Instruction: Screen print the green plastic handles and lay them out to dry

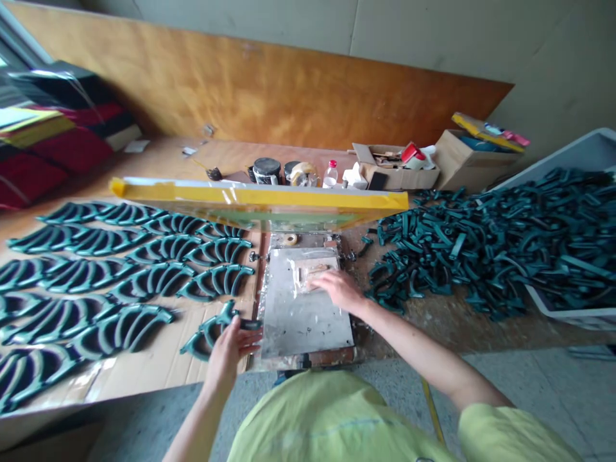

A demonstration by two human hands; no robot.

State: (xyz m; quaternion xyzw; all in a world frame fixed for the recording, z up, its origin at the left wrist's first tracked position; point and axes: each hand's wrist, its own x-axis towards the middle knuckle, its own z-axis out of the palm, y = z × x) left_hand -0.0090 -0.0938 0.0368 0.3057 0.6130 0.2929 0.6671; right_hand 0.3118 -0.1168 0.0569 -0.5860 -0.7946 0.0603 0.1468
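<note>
My left hand [231, 346] is at the cardboard's right edge, its thumb and fingers around a dark green curved plastic part [250, 325]. Just left of it, similar green curved parts [199, 340] lie nested. My right hand [341, 292] reaches over a grey metal plate [305, 327], fingertips pinched together at a small pale block [302, 277] fixed on the plate. What those fingers hold, if anything, is hidden. Above the plate stands a raised screen frame [269, 196] edged in yellow tape.
Rows of nested green parts [96, 276] cover the cardboard at left. At right, a large heap of green parts [433, 256] spills from a grey bin [568, 314]. Behind the frame are a black tin [266, 170], a red-capped bottle [331, 173] and a cardboard box [404, 176].
</note>
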